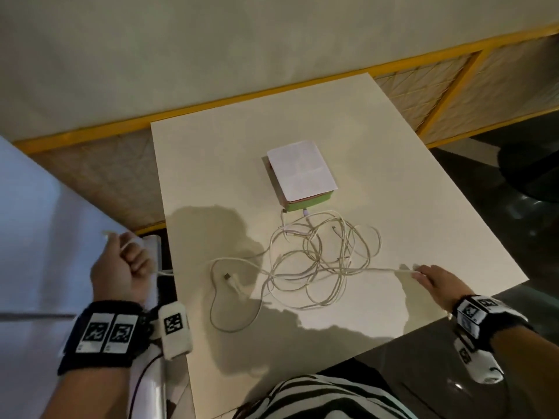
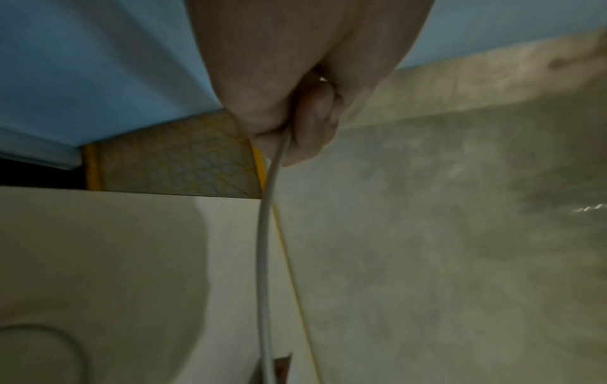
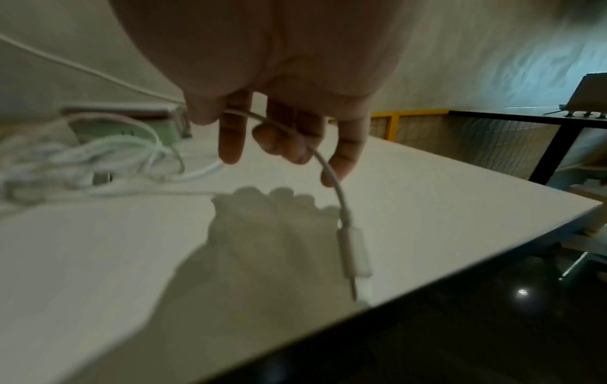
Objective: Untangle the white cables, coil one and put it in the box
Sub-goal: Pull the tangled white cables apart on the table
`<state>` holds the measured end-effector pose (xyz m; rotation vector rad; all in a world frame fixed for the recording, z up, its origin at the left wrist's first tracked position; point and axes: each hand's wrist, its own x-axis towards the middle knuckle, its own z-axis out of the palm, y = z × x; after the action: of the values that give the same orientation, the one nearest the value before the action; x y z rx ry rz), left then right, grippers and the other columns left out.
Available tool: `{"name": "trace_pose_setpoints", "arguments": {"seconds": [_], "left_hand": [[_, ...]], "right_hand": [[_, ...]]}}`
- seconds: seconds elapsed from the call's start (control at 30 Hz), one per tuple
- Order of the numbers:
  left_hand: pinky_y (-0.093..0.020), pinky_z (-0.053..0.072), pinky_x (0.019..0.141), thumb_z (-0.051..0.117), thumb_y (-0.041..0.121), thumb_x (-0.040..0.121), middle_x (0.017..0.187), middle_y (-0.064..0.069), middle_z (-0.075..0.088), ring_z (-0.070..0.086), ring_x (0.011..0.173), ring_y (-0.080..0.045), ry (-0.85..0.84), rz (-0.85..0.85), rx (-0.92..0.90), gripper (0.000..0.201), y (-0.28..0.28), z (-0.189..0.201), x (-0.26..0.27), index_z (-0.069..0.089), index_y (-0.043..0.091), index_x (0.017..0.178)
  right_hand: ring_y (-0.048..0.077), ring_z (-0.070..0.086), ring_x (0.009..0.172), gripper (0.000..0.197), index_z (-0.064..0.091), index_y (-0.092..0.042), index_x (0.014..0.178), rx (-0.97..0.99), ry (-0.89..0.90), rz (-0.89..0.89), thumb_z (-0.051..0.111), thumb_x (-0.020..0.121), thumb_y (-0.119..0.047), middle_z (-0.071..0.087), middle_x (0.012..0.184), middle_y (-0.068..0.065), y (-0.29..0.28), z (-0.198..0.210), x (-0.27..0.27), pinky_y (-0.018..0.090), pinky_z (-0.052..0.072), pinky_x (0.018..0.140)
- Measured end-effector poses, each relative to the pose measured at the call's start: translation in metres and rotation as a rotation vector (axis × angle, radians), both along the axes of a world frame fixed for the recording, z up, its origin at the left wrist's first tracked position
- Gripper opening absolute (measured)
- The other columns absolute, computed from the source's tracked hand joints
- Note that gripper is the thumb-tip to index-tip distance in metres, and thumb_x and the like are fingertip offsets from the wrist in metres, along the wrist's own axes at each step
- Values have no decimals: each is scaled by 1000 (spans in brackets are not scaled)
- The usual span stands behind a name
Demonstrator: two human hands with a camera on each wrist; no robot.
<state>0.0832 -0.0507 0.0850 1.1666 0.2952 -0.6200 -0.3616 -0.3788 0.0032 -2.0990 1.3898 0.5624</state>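
Note:
A tangle of white cables [image 1: 320, 258] lies on the white table [image 1: 230, 164], just in front of a green box [image 1: 302, 176] with a white lid. My left hand [image 1: 127, 264], off the table's left edge, grips one cable [image 2: 266, 246] in a fist; its end sticks out past the knuckles. My right hand [image 1: 429, 281], near the table's right edge, pinches another cable end [image 3: 328, 176] between thumb and fingers; the plug [image 3: 353, 254] hangs below. A loose plug [image 1: 228, 277] lies on the table left of the tangle.
A pale blue surface [image 1: 36, 225] lies to the left of the table. A yellow-framed mesh partition [image 1: 438, 86] runs behind it. Dark glossy floor [image 1: 514, 237] shows on the right. A black-framed table [image 3: 558, 135] stands further right.

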Motion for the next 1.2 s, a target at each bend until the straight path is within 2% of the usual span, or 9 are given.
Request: {"name": "trace_pose_setpoints", "arguments": {"seconds": [0.13, 0.23, 0.37, 0.5, 0.67, 0.77, 0.93, 1.07, 1.2], "left_hand": [[-17, 27, 38, 35, 41, 99, 41, 10, 29, 25, 37, -6, 78, 54, 78, 38, -3, -26, -16, 44, 21, 68], [-15, 32, 40, 40, 37, 98, 41, 10, 30, 28, 38, -7, 112, 153, 45, 37, -5, -29, -21, 42, 20, 65], [-15, 36, 42, 44, 35, 97, 42, 9, 30, 29, 36, -7, 140, 165, 4, 36, -1, -26, -22, 40, 20, 64], [-15, 23, 32, 42, 35, 97, 39, 10, 27, 24, 31, -5, 150, 28, 60, 33, 9, -28, -22, 42, 20, 68], [-16, 18, 33, 44, 31, 97, 40, 10, 29, 23, 32, -5, 138, -58, 173, 26, 13, -29, -27, 45, 18, 75], [-15, 19, 33, 44, 29, 97, 39, 10, 29, 23, 32, -5, 139, -95, 208, 24, 17, -30, -28, 45, 19, 75], [-17, 18, 34, 44, 20, 95, 38, 8, 27, 21, 33, -5, 132, -113, 256, 29, 27, -26, -29, 36, 21, 68], [-19, 20, 35, 46, 18, 94, 39, 7, 29, 22, 34, -6, 123, -129, 278, 28, 38, -30, -23, 37, 20, 68], [-20, 21, 37, 47, 19, 94, 40, 6, 29, 23, 35, -6, 108, -164, 294, 26, 47, -36, -16, 39, 20, 69]], "right_hand": [[35, 54, 105, 41, 50, -20, 125, -52, 69, -3, 30, 97, -41, 49, 103, 9, -4, -23, 20, 44, 42, 94], [38, 50, 113, 40, 45, -25, 133, -134, 50, -22, 38, 95, -37, 51, 121, 17, -5, -22, 46, 46, 41, 94], [35, 36, 127, 61, 31, -24, 142, -197, 9, 36, 54, 86, -23, 37, 142, 12, 5, -10, 81, 47, 34, 103], [38, 44, 120, 48, 51, -19, 129, -264, -269, 266, 54, 81, -21, 50, 132, 13, 49, 4, 144, 49, 38, 99], [36, 57, 105, 33, 62, -11, 115, -134, -492, 617, 51, 84, -17, 62, 114, 15, 111, 7, 245, 44, 47, 93], [34, 57, 109, 31, 60, -7, 116, 26, -374, 610, 47, 89, -10, 62, 118, 19, 139, 3, 296, 36, 45, 93], [37, 59, 109, 26, 58, 2, 109, 64, -38, 633, 42, 91, -7, 63, 116, 20, 172, -10, 327, 37, 48, 85], [37, 57, 109, 26, 54, -2, 110, 90, -23, 580, 46, 91, -18, 60, 119, 20, 190, -20, 315, 34, 44, 79], [36, 57, 109, 35, 52, -8, 111, 76, -25, 532, 43, 91, -36, 58, 116, 17, 202, -22, 299, 40, 45, 87]]}}
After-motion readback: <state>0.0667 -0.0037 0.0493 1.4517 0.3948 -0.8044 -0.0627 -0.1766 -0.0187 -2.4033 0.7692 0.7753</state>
